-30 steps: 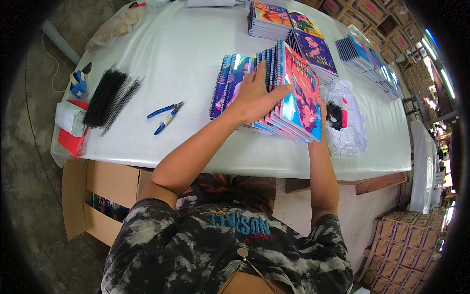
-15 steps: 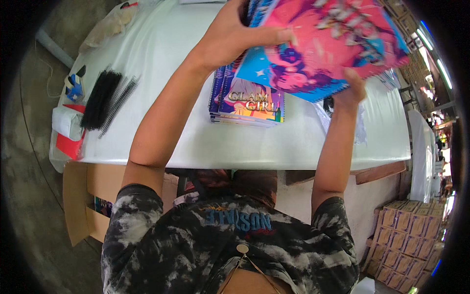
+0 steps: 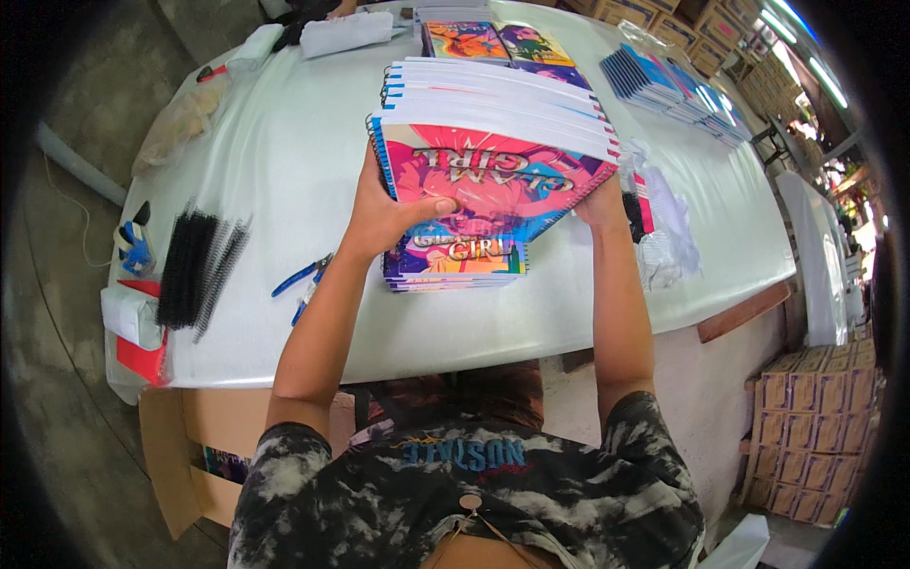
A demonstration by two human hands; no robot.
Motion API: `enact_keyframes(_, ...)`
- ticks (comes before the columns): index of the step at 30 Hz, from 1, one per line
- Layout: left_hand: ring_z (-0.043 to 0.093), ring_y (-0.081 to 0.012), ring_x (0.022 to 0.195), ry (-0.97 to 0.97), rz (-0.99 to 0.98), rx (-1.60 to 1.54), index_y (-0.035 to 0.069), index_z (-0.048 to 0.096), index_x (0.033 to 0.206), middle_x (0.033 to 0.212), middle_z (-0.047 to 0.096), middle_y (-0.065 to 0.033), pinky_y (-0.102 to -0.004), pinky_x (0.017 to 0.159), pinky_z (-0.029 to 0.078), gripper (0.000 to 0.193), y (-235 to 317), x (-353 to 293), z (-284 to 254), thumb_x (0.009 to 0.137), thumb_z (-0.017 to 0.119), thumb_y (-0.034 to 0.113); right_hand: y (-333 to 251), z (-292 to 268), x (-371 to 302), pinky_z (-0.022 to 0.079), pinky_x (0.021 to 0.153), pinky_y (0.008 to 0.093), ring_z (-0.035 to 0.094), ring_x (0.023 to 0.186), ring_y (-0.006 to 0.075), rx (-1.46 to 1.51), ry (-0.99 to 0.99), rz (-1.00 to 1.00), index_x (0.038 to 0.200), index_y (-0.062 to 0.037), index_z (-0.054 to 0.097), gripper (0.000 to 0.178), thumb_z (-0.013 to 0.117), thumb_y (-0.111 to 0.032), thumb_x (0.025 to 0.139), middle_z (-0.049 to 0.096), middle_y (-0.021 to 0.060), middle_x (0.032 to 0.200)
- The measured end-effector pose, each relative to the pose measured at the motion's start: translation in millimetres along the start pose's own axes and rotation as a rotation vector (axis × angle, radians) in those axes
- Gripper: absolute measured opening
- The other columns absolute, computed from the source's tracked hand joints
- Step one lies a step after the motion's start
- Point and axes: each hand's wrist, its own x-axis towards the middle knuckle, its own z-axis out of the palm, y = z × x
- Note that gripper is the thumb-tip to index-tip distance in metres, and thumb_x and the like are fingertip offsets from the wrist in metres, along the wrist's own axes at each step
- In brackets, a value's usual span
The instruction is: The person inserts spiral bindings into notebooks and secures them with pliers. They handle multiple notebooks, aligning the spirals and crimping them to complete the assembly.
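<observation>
Between my two hands is a thick stack of spiral notebooks (image 3: pixel 493 166), held above the table. Its top cover is pink and blue, with the lettering upside down to me, and white page edges fan out behind it. My left hand (image 3: pixel 384 213) grips the coil-bound left side, thumb lying over the cover. At the right side, my right hand (image 3: pixel 599 201) supports the stack from its edge; its fingers are mostly hidden beneath. Directly below, a lower pile of spiral notebooks (image 3: pixel 455 267) with purple and yellow covers rests on the table, partly covered by the held stack.
Black spiral coils (image 3: pixel 190 270) lie at the left, and blue-handled pliers (image 3: pixel 301 275) near my left forearm. Notebook piles (image 3: pixel 464 40) stand at the back, blue ones (image 3: pixel 649 81) at the back right. Crumpled white plastic (image 3: pixel 671 228) lies right. An open carton (image 3: pixel 171 455) is below the table.
The held notebooks have come down and closer to me, over the lower pile, and their far page edges now show. The view has shifted, bringing the back of the table and the pliers into sight.
</observation>
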Motion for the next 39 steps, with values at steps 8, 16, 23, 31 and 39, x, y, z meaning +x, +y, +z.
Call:
enact_keyframes(8,0.054,-0.0219,0.104,0.038,0.041,0.001,0.002,0.030,0.125,0.113,0.051,-0.0138,-0.0345,0.089,0.046,0.087,-1.9,-0.2,2.0,0.057,0.084,0.014,20.3,-13.3,10.9,0.050,0.079,0.0281,0.062,0.089,0.0151,-0.175,0.100,-0.090,0.110,-0.0010,0.057,0.029,0.061,-0.012,0.084,0.064,0.0075,0.103)
enact_keyframes(16,0.055,-0.0214,0.102,0.035,0.014,-0.019,0.002,0.029,0.124,0.112,0.051,-0.0135,-0.0343,0.088,0.047,0.084,-1.8,0.2,4.8,0.059,0.082,0.010,-0.8,-15.8,53.0,0.045,0.065,0.0242,0.053,0.071,0.0095,-0.474,0.567,-0.430,0.092,0.0008,0.056,0.025,0.053,-0.024,0.091,0.059,0.0036,0.082)
enact_keyframes(23,0.056,-0.0201,0.099,0.005,0.084,0.001,0.001,0.034,0.123,0.112,0.053,-0.0122,-0.0335,0.085,0.048,0.079,1.3,0.8,4.3,0.060,0.081,0.010,-53.8,-32.7,73.4,0.045,0.066,0.0231,0.053,0.071,0.0105,-0.459,0.566,-0.708,0.095,0.0020,0.053,0.021,0.053,-0.019,0.091,0.057,0.0045,0.083)
enact_keyframes(31,0.057,-0.0186,0.097,0.003,0.073,0.015,-0.001,0.043,0.118,0.107,0.057,-0.0112,-0.0320,0.085,0.047,0.072,3.1,-1.7,3.0,0.059,0.082,0.011,-34.1,-12.9,88.3,0.044,0.065,0.0246,0.052,0.070,0.0116,-0.582,0.572,-0.706,0.095,0.0048,0.054,0.029,0.055,-0.023,0.089,0.058,0.0056,0.081)
enact_keyframes(39,0.059,-0.0202,0.094,0.182,0.231,-0.064,-0.002,0.044,0.116,0.103,0.058,-0.0109,-0.0328,0.083,0.049,0.073,-8.5,-19.0,8.0,0.056,0.083,0.010,27.9,-38.4,93.8,0.044,0.062,0.0259,0.051,0.065,0.0107,-0.703,0.459,-0.409,0.086,0.0031,0.061,0.032,0.056,-0.028,0.088,0.059,0.0033,0.076)
